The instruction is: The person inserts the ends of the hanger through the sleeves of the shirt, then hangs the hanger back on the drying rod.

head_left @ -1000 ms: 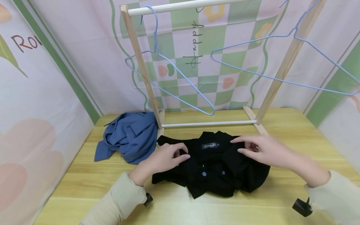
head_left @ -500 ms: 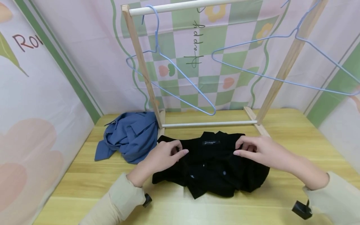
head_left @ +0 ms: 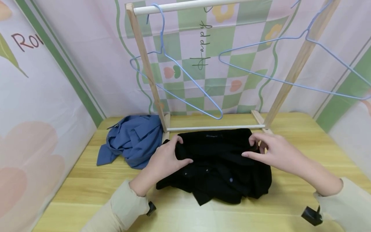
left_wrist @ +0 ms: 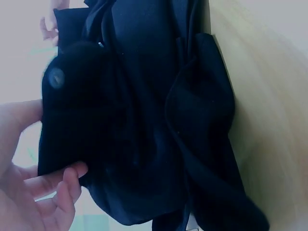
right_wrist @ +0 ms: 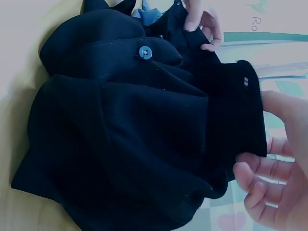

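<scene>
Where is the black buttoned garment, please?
In the head view, the black buttoned garment is central, between left hand and right hand, before the clothes rack.

Label (head_left: 214,136) on the black garment (head_left: 220,190) illegibly small and dim.

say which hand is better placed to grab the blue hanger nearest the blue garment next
Probably the left hand: it is nearer that hanger; the right hand grips the black garment at its opposite side. The left grips it too, so would release first.
</scene>
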{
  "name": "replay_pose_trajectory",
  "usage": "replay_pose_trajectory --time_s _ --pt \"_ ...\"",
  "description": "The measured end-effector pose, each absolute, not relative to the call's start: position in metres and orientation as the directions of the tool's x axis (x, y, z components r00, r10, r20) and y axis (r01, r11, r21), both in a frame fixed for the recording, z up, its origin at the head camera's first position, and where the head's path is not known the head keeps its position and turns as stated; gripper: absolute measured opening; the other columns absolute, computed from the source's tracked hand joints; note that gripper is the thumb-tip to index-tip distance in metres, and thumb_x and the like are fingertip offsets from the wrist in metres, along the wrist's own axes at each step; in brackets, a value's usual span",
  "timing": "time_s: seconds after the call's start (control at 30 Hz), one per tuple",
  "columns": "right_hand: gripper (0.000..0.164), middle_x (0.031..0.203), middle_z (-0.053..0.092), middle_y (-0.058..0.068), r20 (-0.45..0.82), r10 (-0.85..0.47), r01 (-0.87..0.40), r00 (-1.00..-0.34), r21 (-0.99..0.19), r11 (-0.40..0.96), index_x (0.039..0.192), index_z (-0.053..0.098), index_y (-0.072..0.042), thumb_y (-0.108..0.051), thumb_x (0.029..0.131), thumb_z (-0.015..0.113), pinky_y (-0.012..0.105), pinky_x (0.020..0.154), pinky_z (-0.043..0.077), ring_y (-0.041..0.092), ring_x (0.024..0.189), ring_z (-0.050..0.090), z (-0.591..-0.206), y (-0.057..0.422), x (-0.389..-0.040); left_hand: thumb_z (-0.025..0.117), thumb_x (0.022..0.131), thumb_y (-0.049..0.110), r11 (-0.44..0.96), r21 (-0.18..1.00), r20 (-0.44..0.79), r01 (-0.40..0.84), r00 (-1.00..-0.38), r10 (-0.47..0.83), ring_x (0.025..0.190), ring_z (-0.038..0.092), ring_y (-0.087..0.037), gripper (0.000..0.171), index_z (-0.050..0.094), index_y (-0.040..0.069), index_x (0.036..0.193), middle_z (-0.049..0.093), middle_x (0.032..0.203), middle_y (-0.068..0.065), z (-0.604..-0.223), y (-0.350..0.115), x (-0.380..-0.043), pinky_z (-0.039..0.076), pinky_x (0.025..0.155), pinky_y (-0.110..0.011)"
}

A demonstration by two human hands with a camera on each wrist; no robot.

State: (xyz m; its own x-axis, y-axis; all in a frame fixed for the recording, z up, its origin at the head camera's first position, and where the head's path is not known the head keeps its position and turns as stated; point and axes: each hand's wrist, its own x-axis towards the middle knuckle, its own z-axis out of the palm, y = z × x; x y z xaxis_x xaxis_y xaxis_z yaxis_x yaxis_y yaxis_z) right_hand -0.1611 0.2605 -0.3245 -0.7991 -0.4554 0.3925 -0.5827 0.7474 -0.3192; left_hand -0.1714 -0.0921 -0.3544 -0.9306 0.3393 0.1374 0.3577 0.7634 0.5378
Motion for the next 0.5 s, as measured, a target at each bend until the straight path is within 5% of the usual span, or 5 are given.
replay_pose_trajectory --time_s 0.17,0.43,0.5 --pt "0.039 0.075 0.050 -0.013 0.323 -0.459 -0.547 -0.828 -0.281 0.789 0.097 0.055 -0.018 -0.028 0.080 0.089 0.027 0.057 0.041 -0.001 0.063 0.048 -0.318 0.262 -0.159 0.087 0.085 0.024 0.755 0.535 0.167 0.380 -0.923 0.347 0.059 0.052 -0.015 0.065 0.046 0.011 0.134 0.055 0.077 0.001 -0.356 -0.092 -0.171 0.048 0.059 -0.033" --pt "0.039 0.079 0.049 -0.007 0.328 -0.486 -0.569 -0.810 -0.243 0.786 0.100 0.056 -0.014 -0.010 0.079 0.089 0.026 0.054 0.042 0.004 0.066 0.050 -0.314 0.264 -0.159 0.076 0.091 0.002 0.720 0.572 0.182 0.393 -0.917 0.356 0.044 0.042 -0.014 0.063 0.044 0.012 0.145 0.048 0.062 -0.004 -0.354 -0.094 -0.172 0.043 0.050 -0.032" --pt "0.040 0.082 0.053 -0.006 0.349 -0.487 -0.578 -0.801 -0.237 0.781 0.099 0.056 -0.014 -0.005 0.078 0.088 0.026 0.053 0.041 0.004 0.065 0.049 -0.316 0.266 -0.161 0.073 0.092 0.000 0.703 0.583 0.202 0.407 -0.911 0.360 0.045 0.041 -0.012 0.061 0.046 0.013 0.145 0.058 0.074 -0.006 -0.354 -0.095 -0.172 0.042 0.051 -0.031"
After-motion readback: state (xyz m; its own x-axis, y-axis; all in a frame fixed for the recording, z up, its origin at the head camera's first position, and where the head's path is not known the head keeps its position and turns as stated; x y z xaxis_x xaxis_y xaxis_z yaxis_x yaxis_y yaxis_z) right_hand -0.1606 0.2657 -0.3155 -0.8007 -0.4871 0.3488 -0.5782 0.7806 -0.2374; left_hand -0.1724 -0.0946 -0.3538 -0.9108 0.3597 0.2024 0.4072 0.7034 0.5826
